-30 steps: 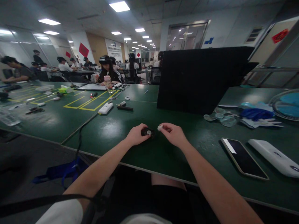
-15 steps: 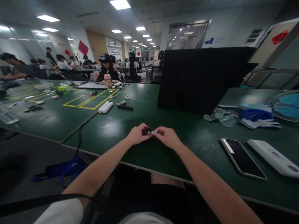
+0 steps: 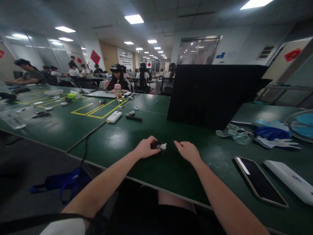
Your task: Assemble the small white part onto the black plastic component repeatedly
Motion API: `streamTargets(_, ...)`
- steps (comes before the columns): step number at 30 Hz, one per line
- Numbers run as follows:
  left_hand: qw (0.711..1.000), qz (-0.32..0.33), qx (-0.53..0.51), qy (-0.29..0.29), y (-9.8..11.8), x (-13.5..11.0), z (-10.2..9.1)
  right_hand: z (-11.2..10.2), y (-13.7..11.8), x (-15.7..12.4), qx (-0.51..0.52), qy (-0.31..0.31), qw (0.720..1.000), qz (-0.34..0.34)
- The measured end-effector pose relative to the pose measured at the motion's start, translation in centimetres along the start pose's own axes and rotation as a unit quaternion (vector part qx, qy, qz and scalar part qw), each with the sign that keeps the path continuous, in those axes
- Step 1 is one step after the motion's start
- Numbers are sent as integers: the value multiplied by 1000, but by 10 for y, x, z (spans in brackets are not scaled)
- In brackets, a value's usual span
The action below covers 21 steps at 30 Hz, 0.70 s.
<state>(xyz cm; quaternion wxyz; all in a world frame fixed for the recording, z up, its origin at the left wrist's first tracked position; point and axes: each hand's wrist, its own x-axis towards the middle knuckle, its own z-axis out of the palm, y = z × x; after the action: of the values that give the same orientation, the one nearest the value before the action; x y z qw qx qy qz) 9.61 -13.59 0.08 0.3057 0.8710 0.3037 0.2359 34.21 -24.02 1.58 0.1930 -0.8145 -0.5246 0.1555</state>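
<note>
My left hand is closed around a small black part resting on the green table. A small white piece sits on the right end of that black part. My right hand rests on the table just to the right of it, apart from the part, with fingers loosely curled and nothing visible in them.
A black upright panel stands behind my hands. A phone and a white device lie at the right, with blue gloves and clear plastic cups behind. A white power bank lies left. Several people sit at the far tables.
My right hand brought the white piece onto the black part, then let go and drew back to the right. The camera tilted slightly downward.
</note>
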Motion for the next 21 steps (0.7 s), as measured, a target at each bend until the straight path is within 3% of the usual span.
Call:
streamTargets(6, 1000, -14, -4, -5, 1, 0, 0, 1, 1, -2, -17, -39, 999, 18)
streamTargets(14, 1000, -8, -14, 7, -5, 3, -8, -2, 3, -6, -4, -43, 999, -7)
streamTargets(18, 997, -54, -53, 23, -35, 2, -35, -1, 6, -5, 9, -42, 999, -21)
streamTargets(21, 989, -102, -41, 98, -66, -9, -68, 0, 5, -4, 9, -45, 999, -18)
